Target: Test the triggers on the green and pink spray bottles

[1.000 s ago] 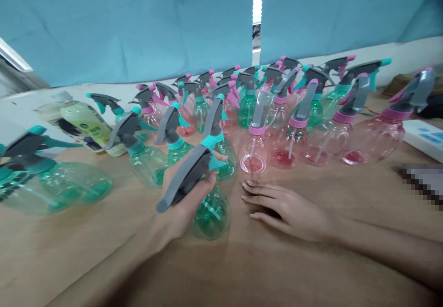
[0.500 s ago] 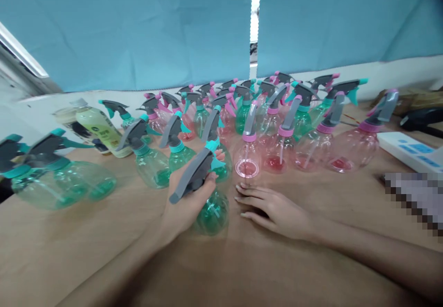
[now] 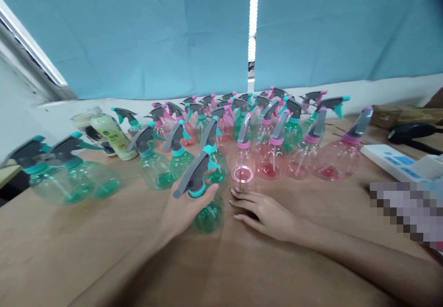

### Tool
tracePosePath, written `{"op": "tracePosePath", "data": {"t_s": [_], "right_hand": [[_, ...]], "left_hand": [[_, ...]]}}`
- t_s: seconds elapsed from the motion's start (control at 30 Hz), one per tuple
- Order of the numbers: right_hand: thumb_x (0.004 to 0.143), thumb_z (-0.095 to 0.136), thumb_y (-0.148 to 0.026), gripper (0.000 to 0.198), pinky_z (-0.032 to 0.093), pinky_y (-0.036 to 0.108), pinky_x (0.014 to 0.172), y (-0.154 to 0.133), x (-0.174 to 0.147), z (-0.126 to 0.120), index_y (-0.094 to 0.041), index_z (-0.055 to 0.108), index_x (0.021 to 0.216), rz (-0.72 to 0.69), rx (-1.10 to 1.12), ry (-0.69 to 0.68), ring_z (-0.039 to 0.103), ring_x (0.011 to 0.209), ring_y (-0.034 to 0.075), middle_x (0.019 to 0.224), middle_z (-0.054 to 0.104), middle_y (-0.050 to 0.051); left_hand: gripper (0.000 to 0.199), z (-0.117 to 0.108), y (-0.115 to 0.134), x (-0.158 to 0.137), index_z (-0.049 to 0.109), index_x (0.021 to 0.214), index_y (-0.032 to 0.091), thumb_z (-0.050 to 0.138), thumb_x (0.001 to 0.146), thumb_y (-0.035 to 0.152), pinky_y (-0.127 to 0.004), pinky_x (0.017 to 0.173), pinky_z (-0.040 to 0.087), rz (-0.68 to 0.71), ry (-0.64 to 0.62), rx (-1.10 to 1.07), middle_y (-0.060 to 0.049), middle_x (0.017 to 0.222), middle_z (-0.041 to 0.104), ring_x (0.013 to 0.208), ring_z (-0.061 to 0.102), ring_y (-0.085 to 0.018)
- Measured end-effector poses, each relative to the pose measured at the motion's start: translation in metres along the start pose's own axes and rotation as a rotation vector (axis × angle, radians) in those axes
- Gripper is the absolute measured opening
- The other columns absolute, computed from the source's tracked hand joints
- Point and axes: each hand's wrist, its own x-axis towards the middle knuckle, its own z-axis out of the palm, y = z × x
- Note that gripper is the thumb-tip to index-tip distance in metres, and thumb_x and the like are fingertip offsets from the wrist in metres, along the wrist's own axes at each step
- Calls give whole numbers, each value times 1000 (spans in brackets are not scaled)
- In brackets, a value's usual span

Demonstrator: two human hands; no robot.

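Observation:
My left hand (image 3: pixel 187 210) is wrapped around the upper body of a green spray bottle (image 3: pixel 209 215), just below its teal collar. The bottle stands upright on the table, its grey and teal spray head rising above my thumb. Most of my fingers are hidden behind it. To the right, my right hand (image 3: pixel 266 212) rests on the tabletop, fingers apart and holding nothing. Just beyond its fingertips stands a pink spray bottle (image 3: pixel 243 162) with a grey head. Another green spray bottle (image 3: pixel 218 162) is right behind the held one.
Many green and pink spray bottles crowd the back of the wooden table (image 3: pixel 221 270). Two green bottles (image 3: pixel 100 180) stand at the left. A pale green bottle (image 3: pixel 112 136) leans behind them. At the right are a white power strip (image 3: pixel 384 159), a black object (image 3: pixel 411 132) and a pixelated area.
My left hand has lowered its grip from the spray head to just below the collar of the green bottle. My right hand stays flat. The camera view has shifted slightly.

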Motion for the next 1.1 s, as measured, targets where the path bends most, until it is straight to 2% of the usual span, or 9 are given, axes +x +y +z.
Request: {"op": "tracePosePath", "data": {"t_s": [0.13,0.3,0.47,0.63,0.73,0.87,1.0,1.07,1.1], "right_hand": [[96,53,-31,36,40,43,110,0,0,0,-19,59,130,0,14,0,50,131,23,134,61,9],[96,52,-31,35,40,45,110,2,-1,2,-20,60,129,-5,1,-13,48,132,24,135,60,10],[96,52,-33,38,42,47,108,2,-2,3,-21,59,131,25,-10,-15,49,131,25,138,57,10],[96,51,-33,36,42,49,108,1,-4,4,-21,60,129,33,-82,-34,51,129,26,137,58,10],[96,50,-34,34,46,52,103,-3,-2,2,-20,63,124,41,-163,-47,56,124,28,133,61,10],[96,49,-32,28,54,51,94,-22,15,-2,-23,65,118,39,-191,-33,64,114,29,127,66,9],[97,46,-34,29,59,46,81,-55,54,-3,-24,62,119,18,-110,-21,70,98,26,120,68,8],[97,48,-37,30,58,44,80,-73,80,1,-25,61,120,27,-69,16,70,96,26,120,68,8],[96,50,-38,31,58,44,80,-81,93,3,-24,60,122,42,-66,47,70,96,27,120,68,8]], "left_hand": [[45,-5,-12,-13,58,121,24,60,82,47,-53,104,42,65,-60,17,-9,124,67,121,57,-33],[50,-9,-29,-32,54,118,21,65,77,49,-57,100,43,83,-40,80,-14,121,66,116,58,-36],[47,-13,-40,-49,48,118,24,64,81,49,-53,101,43,33,-91,121,-12,127,61,121,55,-32],[47,-31,-42,-66,50,117,26,63,81,53,-54,97,45,17,-47,161,-10,122,64,116,59,-34],[48,-49,-49,-79,53,116,27,63,80,56,-52,90,50,25,22,249,-10,116,68,107,64,-35],[51,-75,-78,-91,57,106,26,63,74,66,-50,85,52,-33,236,276,-7,104,71,100,66,-35],[60,-106,-108,-86,55,103,23,60,71,73,-49,87,51,-90,408,299,-8,102,67,97,65,-32],[55,-120,-118,-77,55,102,21,56,77,70,-44,86,52,-76,394,432,-8,103,65,96,65,-29],[54,-126,-122,-72,55,102,21,52,80,70,-42,83,52,-47,430,545,-7,99,65,93,65,-28]]}}
